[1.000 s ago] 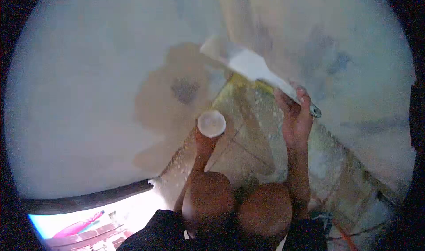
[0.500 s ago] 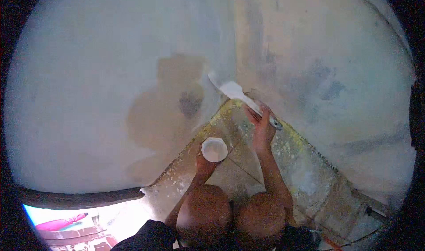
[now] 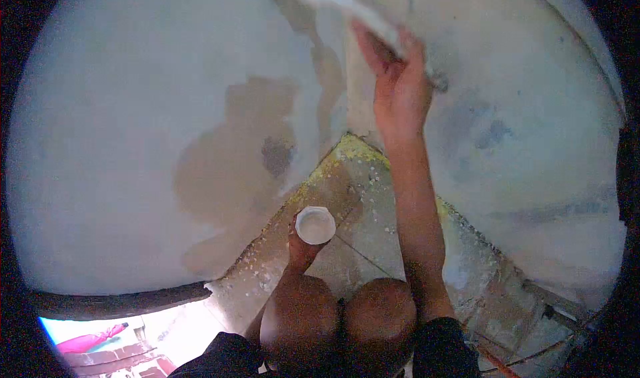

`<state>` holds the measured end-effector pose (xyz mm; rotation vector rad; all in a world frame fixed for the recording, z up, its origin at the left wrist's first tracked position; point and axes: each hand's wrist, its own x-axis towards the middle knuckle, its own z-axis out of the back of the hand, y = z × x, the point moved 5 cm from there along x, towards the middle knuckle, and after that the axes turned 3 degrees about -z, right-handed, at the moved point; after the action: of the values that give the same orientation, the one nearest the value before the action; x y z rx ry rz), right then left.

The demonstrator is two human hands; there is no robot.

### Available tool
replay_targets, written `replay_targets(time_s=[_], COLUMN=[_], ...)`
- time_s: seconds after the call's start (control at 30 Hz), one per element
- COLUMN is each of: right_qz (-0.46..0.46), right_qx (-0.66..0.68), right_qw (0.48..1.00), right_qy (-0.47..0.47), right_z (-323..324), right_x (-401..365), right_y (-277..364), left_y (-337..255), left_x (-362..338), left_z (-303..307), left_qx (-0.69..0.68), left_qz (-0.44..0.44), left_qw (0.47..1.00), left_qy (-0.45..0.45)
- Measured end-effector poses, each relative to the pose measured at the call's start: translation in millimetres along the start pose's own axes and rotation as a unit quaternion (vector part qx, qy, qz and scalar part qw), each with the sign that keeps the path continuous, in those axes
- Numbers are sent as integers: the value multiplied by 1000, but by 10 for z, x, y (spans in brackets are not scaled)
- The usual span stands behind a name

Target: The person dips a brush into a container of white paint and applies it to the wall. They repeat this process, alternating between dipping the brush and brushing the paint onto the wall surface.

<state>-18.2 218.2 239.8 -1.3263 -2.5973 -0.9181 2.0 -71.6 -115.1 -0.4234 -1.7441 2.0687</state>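
My left hand (image 3: 305, 255) is wrapped round a white cup (image 3: 315, 225) with pale liquid inside, held above the floor in front of my knees. My right hand (image 3: 402, 88) is raised high against the wall corner, its fingers closed on the handle of a white paintbrush (image 3: 363, 11). The brush is blurred by motion, and its head lies near the upper edge of the view. Behind it are the left wall (image 3: 120, 125) and the right wall (image 3: 520, 138), both pale with grey patches.
The walls meet above a paint-spattered floor corner (image 3: 363, 155) with yellowish edges. My bent knees (image 3: 340, 325) fill the lower middle. At lower left, a dark wall edge (image 3: 120, 303) borders a bright opening with a pink item (image 3: 90, 340). Cords (image 3: 493, 358) lie at lower right.
My right hand has moved up the corner with the paintbrush, away from the floor edge. The cup in my left hand stays almost in place. Shadows on the left wall have shifted.
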Motion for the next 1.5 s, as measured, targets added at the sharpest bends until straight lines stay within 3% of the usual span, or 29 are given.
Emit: replay_targets(time_s=[0.03,0.07,0.13,0.2,0.27,0.4,0.53,0.67,0.77,0.8,0.83,0.87,0.9,1.03,1.1,1.17,1.23,1.37,1.4,1.47,1.5], right_qz=[-50,-88,-137,-149,-200,-233,-143,27,115,236,240,123,-2,-110,-107,-124,-146,-156,-155,-190,-215], right_qx=[-24,-44,-83,-103,-244,-219,-190,-14,-3,-387,-383,-201,-9,-64,-129,-163,-197,-288,-299,-326,-343], right_qw=[997,991,976,967,923,923,961,999,993,890,891,972,1000,982,967,958,946,921,915,897,887], right_qy=[-44,-86,-150,-177,-219,-213,-142,13,-17,46,49,20,-10,-140,-194,-201,-213,-212,-221,-230,-223], right_z=[213,409,865,1229,1420,1440,545,-209,-556,-215,-158,-55,42,896,1137,1332,1420,1299,1278,1290,1283], right_x=[-84,-248,-658,-1045,-1309,-1256,-674,-23,144,449,429,403,327,-171,-445,-684,-864,-1281,-1365,-1459,-1514], right_y=[-182,-291,-448,-544,-544,-382,203,631,657,503,378,206,-8,-375,-320,-230,-85,251,326,365,359], left_y=[209,159,-164,-336,-374,-383,-394,-426,-446,-451,-467,-485,-500,-524,-479,-343,-275,-89,234,727,606], left_x=[-6,21,63,44,40,20,3,12,25,27,35,40,28,-3,-20,-6,-15,22,97,218,269], left_z=[-2,20,53,101,100,52,14,-18,-44,-39,-27,-7,22,58,76,88,57,164,260,285,300], left_qx=[-190,-192,101,140,183,194,195,200,206,207,211,212,205,172,146,122,122,165,19,-274,-209], left_qz=[56,53,-72,-65,-60,-44,-61,-73,-85,-89,-95,-98,-87,-44,-26,-6,-50,5,39,100,67], left_qw=[980,980,992,988,981,980,979,977,974,974,972,972,974,984,989,992,990,985,998,955,975], left_qy=[-7,-11,-4,-6,-1,-1,17,27,34,33,35,31,31,32,27,27,42,50,53,47,39])
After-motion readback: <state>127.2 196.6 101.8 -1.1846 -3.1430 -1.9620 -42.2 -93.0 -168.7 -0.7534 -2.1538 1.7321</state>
